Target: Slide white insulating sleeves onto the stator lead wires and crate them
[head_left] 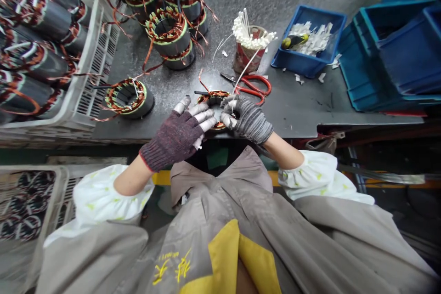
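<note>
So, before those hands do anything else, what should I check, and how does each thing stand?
1. Left hand, knit-gloved in dark purple, at the copper-wound metal ring: ok, over its left side.
2. Right hand, knit-gloved in striped grey, gripping the thin white cord: cannot tell, contact hidden.
3. Red-handled metal scissors nearby: ok, just beyond the right hand.
4. More white cords ready: ok, bundled in the round red-and-cream container.
5. Dark grey tabletop free of white scraps: not ok, several lie beside the blue rectangular plastic bin.
</note>
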A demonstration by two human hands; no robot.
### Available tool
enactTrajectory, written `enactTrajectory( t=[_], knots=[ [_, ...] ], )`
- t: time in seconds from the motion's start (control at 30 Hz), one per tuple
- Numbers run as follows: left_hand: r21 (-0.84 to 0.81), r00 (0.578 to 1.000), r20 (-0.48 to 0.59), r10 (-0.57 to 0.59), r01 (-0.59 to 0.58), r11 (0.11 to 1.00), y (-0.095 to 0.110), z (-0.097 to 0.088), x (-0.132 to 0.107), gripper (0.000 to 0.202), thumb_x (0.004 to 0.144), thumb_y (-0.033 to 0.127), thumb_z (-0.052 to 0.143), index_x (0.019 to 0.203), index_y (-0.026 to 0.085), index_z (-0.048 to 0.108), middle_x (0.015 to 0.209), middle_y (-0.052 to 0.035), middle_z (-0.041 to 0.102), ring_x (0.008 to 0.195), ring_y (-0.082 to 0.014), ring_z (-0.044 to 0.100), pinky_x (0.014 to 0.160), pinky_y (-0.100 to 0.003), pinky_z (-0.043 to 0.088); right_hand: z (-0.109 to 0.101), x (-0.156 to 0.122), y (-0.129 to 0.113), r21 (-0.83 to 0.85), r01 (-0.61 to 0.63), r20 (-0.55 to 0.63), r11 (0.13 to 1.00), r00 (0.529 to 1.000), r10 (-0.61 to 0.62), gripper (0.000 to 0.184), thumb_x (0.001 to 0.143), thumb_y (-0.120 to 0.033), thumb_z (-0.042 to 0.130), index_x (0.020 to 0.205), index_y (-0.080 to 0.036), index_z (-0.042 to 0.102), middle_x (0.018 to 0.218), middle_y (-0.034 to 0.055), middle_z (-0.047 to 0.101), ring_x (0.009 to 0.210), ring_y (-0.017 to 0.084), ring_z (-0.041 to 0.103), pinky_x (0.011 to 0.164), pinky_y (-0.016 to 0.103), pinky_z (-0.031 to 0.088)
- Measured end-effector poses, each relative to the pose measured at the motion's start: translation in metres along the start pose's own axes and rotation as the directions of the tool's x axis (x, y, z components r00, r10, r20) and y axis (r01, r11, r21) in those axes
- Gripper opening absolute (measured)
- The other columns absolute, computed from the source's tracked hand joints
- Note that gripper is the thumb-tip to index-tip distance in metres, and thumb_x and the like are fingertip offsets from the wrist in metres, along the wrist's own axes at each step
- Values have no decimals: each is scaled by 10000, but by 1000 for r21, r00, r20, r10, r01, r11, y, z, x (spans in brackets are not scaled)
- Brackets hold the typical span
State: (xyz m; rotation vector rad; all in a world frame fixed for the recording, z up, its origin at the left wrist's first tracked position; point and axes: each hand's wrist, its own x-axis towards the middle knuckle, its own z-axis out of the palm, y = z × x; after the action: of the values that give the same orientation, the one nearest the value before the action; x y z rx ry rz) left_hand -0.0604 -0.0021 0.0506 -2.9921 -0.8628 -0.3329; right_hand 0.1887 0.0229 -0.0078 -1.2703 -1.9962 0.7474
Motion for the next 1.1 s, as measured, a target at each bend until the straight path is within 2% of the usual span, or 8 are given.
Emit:
enactTrajectory(
  t=[0.2,0.37,0.47,0.6,0.7,0.8,0.97,1.1],
  knots=[
    [-133,976,-174,-133,110,985,-1,38,8,261,1021,303,572,1251,264,690,1275,-59,763,1410,-279,600,1270,-611,363,6,6,4,52,25,-18,998,1000,-24,231,882,-428,680,815,-208,701,1024,100,735,1007,273,683,938,422,574],
    [-55,939,-307,-154,144,988,-3,63,8,247,997,299,606,1223,283,704,1167,-69,789,1196,-269,709,1108,-537,478,-12,24,20,367,137,113,920,975,-190,400,878,-611,705,857,-213,738,1015,73,754,973,227,706,953,406,592],
    [64,868,-440,-228,284,957,15,67,8,303,975,266,641,1275,276,677,1137,-86,789,1148,-281,722,1077,-525,470,-35,38,42,435,69,-123,898,992,-17,442,790,-642,777,901,-216,730,993,59,768,974,225,720,966,416,601],
    [46,832,-480,-276,339,940,31,68,8,355,969,221,636,1321,260,643,1204,-107,778,1244,-323,690,1190,-613,369,-65,69,75,410,-41,-512,911,816,267,311,839,-518,740,870,-220,656,869,44,732,873,209,692,939,438,611],
    [34,854,-469,-225,272,962,26,67,7,380,967,206,625,1344,257,623,1219,-100,773,1255,-318,686,1220,-622,365,-75,99,91,439,-36,-614,898,717,330,233,778,-376,808,866,-229,650,886,34,729,887,195,674,953,417,615],
    [39,861,-472,-189,235,971,14,68,3,375,965,213,625,1338,253,629,1183,-91,777,1187,-290,711,1164,-558,446,-80,115,100,507,-34,-604,861,699,383,250,841,-449,750,902,-236,634,826,15,697,798,175,667,806,378,644],
    [-10,845,-481,-235,263,965,4,73,6,329,968,234,628,1295,266,640,1173,-82,779,1165,-280,717,1137,-545,461,-106,95,93,546,-12,-564,837,734,378,395,993,-647,519,1133,-281,568,1036,38,716,758,145,685,608,299,595],
    [-54,820,-489,-296,311,949,5,71,15,234,1002,249,591,1232,244,630,1177,-74,781,1219,-263,702,1205,-576,415,-100,47,46,440,112,-656,891,718,233,263,1056,-560,489,1087,-302,531,993,23,692,752,134,676,686,307,610]
  ],
)
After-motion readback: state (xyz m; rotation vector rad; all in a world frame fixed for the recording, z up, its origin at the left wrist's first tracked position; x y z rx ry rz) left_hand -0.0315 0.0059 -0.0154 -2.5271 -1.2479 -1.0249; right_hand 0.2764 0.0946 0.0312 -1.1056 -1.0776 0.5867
